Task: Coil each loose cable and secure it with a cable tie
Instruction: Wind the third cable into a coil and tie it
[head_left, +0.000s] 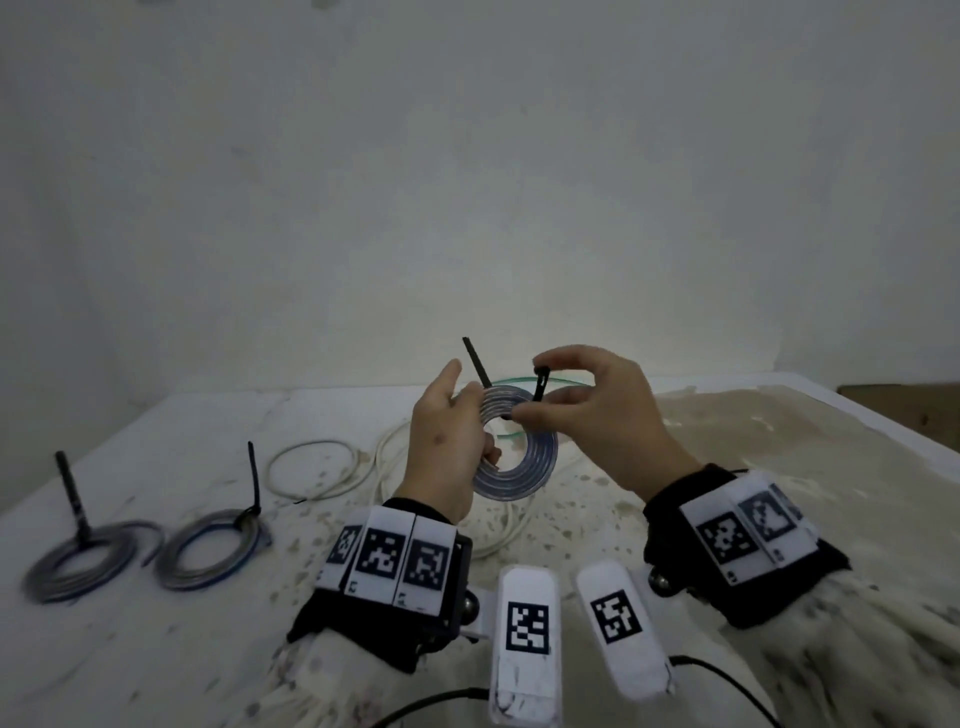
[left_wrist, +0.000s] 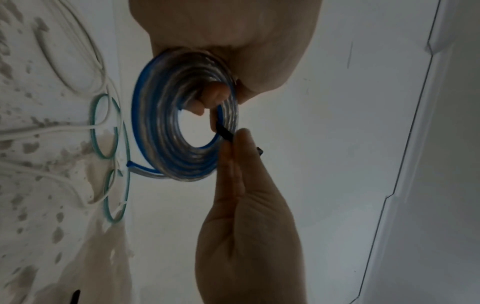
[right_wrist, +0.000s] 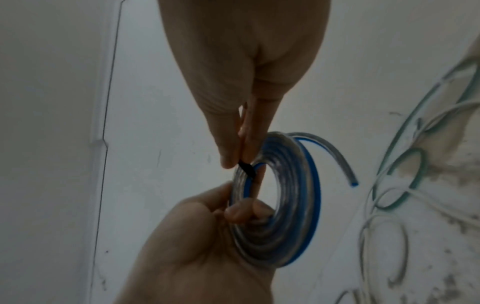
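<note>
Behind our hands a pale wall rises over the stained white table (head_left: 156, 649). Going left to right, two tied coils (head_left: 88, 558) (head_left: 213, 553) lie flat with their tie tails sticking up, set aside, we judge, as finished work. Next come loose white cables (head_left: 311, 467) and a green cable (left_wrist: 103, 127) on the table, still untied. Above them our left hand (head_left: 447, 441) grips the blue-and-clear coil (head_left: 519, 467), fingers curled through its opening and thumb on its face, so the turns cannot spring apart. A black cable tie (head_left: 540, 389) passes through the coil; our right hand (head_left: 597, 410) pinches its end just above the upper rim, probably ready to close the loop.
</note>
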